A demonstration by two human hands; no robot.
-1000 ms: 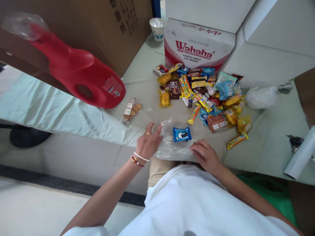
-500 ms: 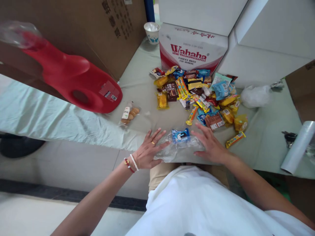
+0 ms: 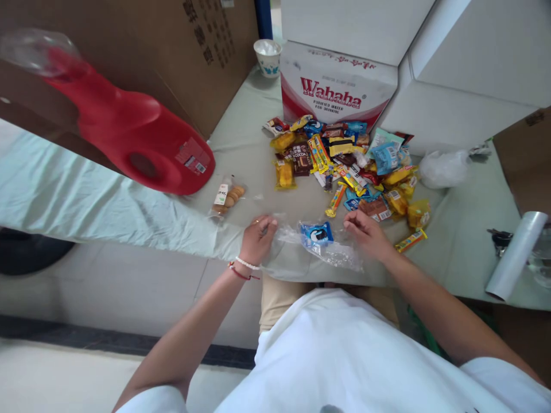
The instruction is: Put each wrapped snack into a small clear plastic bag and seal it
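Observation:
A clear plastic bag lies on the table's near edge with a blue Oreo packet inside or on it. My left hand pinches the bag's left edge with curled fingers. My right hand pinches the bag's right upper edge, fingers closed. The bag is stretched between both hands. Just beyond my right hand lies a pile of several wrapped snacks.
A red jug lies on the left. A wrapped biscuit pack sits near it. A Wahaha box, a paper cup, white boxes, a crumpled white bag and a plastic film roll surround the table.
Both hands went from lying flat on the bag to pinching its two sides. The bag with the Oreo packet is now pulled taut and raised a little.

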